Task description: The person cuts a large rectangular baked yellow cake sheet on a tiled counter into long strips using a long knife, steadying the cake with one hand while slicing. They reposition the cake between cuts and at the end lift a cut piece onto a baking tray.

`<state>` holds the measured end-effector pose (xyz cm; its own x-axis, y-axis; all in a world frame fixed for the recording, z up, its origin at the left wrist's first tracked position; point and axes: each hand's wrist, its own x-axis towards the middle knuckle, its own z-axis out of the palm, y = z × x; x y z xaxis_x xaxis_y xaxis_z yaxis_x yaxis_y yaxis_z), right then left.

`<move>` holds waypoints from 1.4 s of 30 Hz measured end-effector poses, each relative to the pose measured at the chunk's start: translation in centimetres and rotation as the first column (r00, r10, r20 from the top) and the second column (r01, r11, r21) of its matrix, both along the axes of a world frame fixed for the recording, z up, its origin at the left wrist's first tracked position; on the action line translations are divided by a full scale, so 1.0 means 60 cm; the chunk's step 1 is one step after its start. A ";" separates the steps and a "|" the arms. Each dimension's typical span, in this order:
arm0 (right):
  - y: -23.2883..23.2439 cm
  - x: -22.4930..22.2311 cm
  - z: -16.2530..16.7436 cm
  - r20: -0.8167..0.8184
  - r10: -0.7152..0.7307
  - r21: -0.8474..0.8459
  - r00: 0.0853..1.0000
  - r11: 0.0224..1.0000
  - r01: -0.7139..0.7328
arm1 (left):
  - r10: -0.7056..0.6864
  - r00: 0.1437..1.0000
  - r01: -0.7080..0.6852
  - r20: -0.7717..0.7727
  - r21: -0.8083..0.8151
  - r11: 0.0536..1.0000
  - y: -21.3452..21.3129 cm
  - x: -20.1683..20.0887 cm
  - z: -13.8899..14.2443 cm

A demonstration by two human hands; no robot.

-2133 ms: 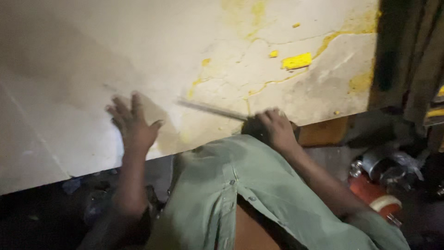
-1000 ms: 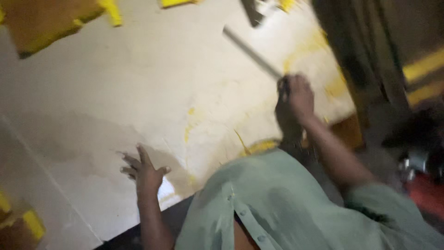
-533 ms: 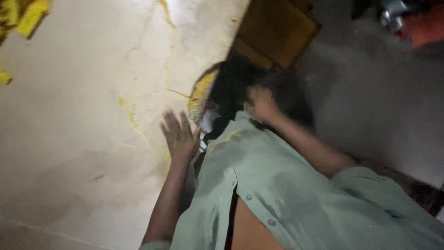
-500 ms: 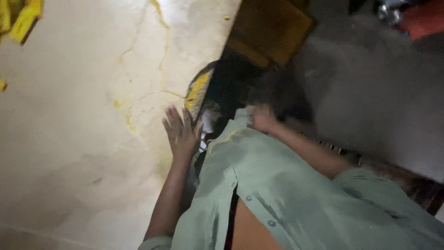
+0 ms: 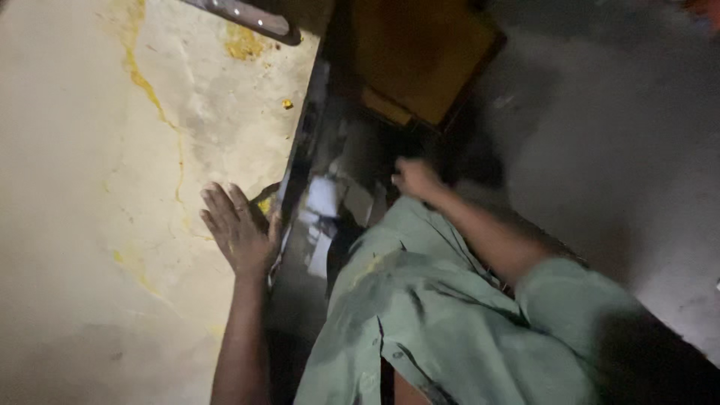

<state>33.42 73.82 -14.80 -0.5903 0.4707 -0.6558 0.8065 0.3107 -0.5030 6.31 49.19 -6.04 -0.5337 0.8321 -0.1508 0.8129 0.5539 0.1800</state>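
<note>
My left hand (image 5: 238,229) lies flat, fingers apart, on a pale stone slab (image 5: 97,195) stained with yellow streaks, right at the slab's edge. My right hand (image 5: 415,178) is blurred, hanging over the dark gap beside the slab; its fingers look curled, and I cannot tell whether it holds anything. A long dark tool handle with pale rivets (image 5: 244,16) rests on the slab at the top. My pale green shirt (image 5: 442,322) fills the lower middle of the view.
A brown board (image 5: 420,67) lies past the slab's edge at the top. Pale scraps of debris (image 5: 330,214) sit in the dark gap between slab and grey floor (image 5: 615,150). A small yellow crumb (image 5: 287,103) lies on the slab.
The view has swung along the slab's edge. My right hand, earlier gripping a long metal tool on the slab, has come off it and moved down into the gap. My left hand stays flat.
</note>
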 end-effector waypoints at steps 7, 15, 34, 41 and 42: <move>0.186 -0.183 -0.112 -0.143 0.114 0.297 0.983 0.952 -0.068 | 0.029 0.999 -0.030 -0.017 -0.062 0.998 0.002 -0.004 -0.035; 0.211 -0.248 -0.126 -0.112 0.192 0.330 0.975 0.933 -0.145 | 0.029 0.997 -0.031 -0.070 -0.034 0.999 -0.020 -0.007 -0.048; -0.099 -0.111 0.557 0.373 0.175 0.284 0.911 0.914 -0.292 | -0.457 0.695 -0.047 0.556 0.669 0.742 -0.190 0.022 0.161; -0.339 -0.290 0.688 0.029 0.738 0.554 0.674 0.549 -0.625 | -0.230 0.864 -0.186 0.447 0.709 0.681 -0.502 -0.046 0.251; -0.363 -0.311 0.676 0.030 0.791 0.595 0.611 0.477 -0.647 | -0.172 0.865 -0.250 0.471 0.703 0.666 -0.541 -0.058 0.250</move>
<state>14.77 52.04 25.76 -0.9643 0.0082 -0.2645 0.0619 0.9788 -0.1954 2.85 16.75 8.95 -0.6039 0.7558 0.2531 0.4868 0.0983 0.8680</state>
